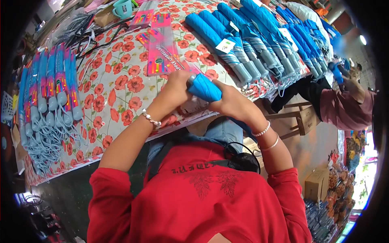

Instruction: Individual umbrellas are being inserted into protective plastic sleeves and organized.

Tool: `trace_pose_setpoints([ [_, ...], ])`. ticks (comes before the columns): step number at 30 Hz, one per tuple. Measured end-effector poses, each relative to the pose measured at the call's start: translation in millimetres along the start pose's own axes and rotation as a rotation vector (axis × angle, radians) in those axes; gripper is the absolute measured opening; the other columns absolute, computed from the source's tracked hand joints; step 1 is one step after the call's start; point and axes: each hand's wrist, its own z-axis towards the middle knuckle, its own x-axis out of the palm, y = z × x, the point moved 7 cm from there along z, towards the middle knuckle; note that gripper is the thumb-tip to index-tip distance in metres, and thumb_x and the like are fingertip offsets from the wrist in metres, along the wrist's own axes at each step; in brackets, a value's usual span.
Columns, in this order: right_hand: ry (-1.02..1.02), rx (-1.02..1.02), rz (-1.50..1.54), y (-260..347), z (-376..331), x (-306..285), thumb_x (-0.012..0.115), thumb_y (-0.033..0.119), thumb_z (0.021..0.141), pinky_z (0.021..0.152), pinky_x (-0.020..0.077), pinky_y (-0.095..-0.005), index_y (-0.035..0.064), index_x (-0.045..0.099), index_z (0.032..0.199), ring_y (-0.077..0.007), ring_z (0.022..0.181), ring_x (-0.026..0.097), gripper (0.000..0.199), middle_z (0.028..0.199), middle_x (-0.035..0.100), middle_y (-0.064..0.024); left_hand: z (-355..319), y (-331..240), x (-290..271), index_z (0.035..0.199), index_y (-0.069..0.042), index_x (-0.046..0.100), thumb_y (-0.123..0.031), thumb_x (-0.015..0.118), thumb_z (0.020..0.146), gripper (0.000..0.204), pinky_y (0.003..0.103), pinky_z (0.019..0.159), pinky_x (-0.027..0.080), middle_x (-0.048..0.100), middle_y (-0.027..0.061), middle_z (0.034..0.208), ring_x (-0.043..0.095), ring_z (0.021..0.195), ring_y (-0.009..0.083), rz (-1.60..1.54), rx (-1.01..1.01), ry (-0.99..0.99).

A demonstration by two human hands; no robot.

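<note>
A rolled blue umbrella [206, 88] is held between my hands, just over the table's near edge. My left hand [178, 86] is closed at its grey-tipped end. My right hand [231, 102] wraps round the blue fabric, thumb along the side; part of the umbrella is hidden behind that hand. Beyond my left hand, pink printed clear sleeves [162, 60] lie on the flowered tablecloth [121, 81]. A row of folded blue umbrellas [247, 38] with grey handles and a white tag lies at the far right of the table.
At the left, several sleeved umbrellas [50, 77] lie with grey cords [48, 141] trailing towards the edge. A mint mug [122, 9] stands at the back. Right of the table are a wooden stool [304, 120], another person [344, 106] and a cardboard box [317, 184].
</note>
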Motion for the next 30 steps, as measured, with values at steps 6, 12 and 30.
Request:
trace_pose_setpoints([
  [6, 0.012, 0.091, -0.213, -14.6, -2.8, 3.4, 0.061, 0.025, 0.068, 0.072, 0.0462, -0.0469, -0.0023, 0.051, 0.099, -0.0419, 0.079, 0.06, 0.042, 0.081, 0.061, -0.0275, -2.2, 19.8, -4.4, 0.096, 0.003, 0.066, -0.003, 0.056, 0.083, 0.018, 0.022, 0.057, 0.047, 0.065, 0.0035, 0.074, 0.057, 0.061, 0.0069, -0.233, -0.302, 0.111],
  [12, -0.014, 0.077, -0.301, -12.0, 0.9, 5.8, 0.061, 0.024, 0.068, 0.073, 0.0466, -0.0482, -0.0026, 0.05, 0.1, -0.0425, 0.079, 0.06, 0.043, 0.081, 0.061, -0.0269, -3.8, -1.8, -17.2, 0.096, 0.004, 0.066, -0.008, 0.056, 0.086, 0.018, 0.023, 0.065, 0.047, 0.065, 0.0053, 0.079, 0.058, 0.071, 0.0074, -0.251, -0.206, -0.083],
  [30, -0.201, -0.027, -0.148, 10.7, 8.3, -12.7, 0.064, 0.02, 0.066, 0.066, 0.0456, -0.0457, 0.0, 0.05, 0.107, -0.0423, 0.073, 0.059, 0.048, 0.075, 0.059, -0.0277, -7.0, -0.4, -10.1, 0.119, 0.001, 0.043, -0.018, 0.073, 0.078, 0.054, 0.028, 0.081, 0.048, 0.057, 0.0083, 0.106, 0.058, 0.093, 0.0154, -1.157, -0.263, -0.363],
])
